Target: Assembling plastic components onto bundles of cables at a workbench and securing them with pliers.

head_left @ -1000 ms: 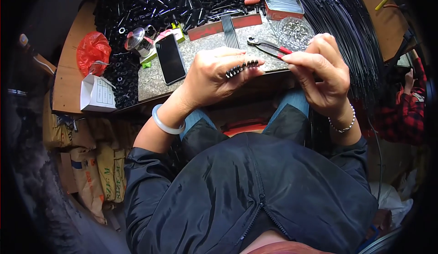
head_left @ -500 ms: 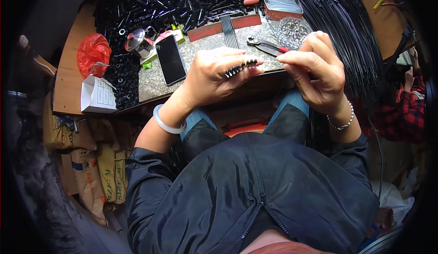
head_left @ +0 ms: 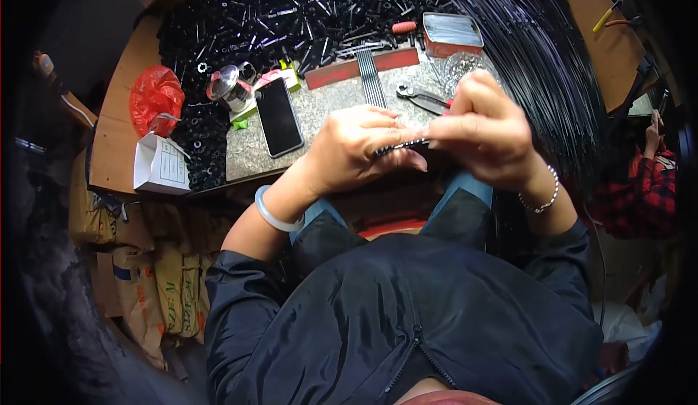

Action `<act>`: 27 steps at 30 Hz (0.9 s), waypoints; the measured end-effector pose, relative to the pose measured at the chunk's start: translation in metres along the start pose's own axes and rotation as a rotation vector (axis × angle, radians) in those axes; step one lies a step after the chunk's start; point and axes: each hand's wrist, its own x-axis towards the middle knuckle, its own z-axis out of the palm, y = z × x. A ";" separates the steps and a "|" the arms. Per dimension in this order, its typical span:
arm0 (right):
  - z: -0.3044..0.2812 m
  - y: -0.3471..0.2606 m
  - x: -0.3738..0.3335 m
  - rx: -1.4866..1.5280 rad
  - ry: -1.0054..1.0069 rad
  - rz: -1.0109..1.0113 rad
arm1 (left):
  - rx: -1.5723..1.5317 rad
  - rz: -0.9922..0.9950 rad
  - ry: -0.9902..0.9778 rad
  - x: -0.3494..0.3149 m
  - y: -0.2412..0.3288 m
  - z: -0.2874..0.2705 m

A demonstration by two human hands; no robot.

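Right of the black rectangular phone (head_left: 278, 118), a row of small black pieces (head_left: 400, 145) is pinched by the left hand (head_left: 356, 147), its long axis aimed sideways at the right hand (head_left: 481, 134), whose curled fingers' hold cannot be told. Beyond, red-handled metal pliers (head_left: 410, 93) are partly blocked.

The board (head_left: 331, 101) is clearly lit, while the corners are lost in black. The table edge (head_left: 109, 125) is visibly bowed, and the right hand (head_left: 486, 137) is blurred.
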 end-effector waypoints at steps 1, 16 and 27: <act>-0.001 0.002 0.001 0.069 -0.028 0.041 | -0.005 -0.008 -0.002 -0.001 -0.001 0.000; 0.008 0.004 -0.003 0.109 -0.013 -0.025 | 0.065 0.015 -0.009 0.002 0.001 0.003; 0.009 -0.005 0.006 0.219 -0.156 0.019 | 0.050 -0.023 -0.037 0.001 0.000 0.009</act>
